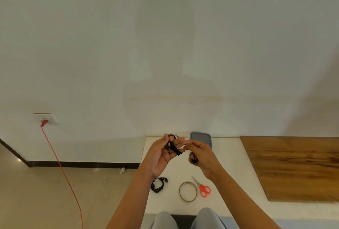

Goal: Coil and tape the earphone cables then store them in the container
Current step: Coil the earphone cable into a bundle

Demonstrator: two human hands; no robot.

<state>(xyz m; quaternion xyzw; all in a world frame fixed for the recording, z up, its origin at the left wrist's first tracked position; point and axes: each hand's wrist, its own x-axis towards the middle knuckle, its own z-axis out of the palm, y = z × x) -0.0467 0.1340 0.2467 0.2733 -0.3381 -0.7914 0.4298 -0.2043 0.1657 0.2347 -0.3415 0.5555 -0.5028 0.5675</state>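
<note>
My left hand (163,152) grips a coiled black earphone cable (174,145), raised above the white table (227,170). Close beside it on the right, my right hand (200,155) pinches at the coil's side with fingertips together; what it pinches is too small to tell. A small dark piece shows under its curled fingers. A second coiled black earphone (157,184) lies on the table near my left wrist. The tape roll (188,191) lies flat on the table. The grey container (201,139) stands at the table's far edge, partly behind my right hand.
Red-handled scissors (202,187) lie next to the tape roll. A wooden board (297,166) covers the table's right part. A red cord (62,172) runs from a wall socket (48,118) down over the floor at left. My knees show below the table's near edge.
</note>
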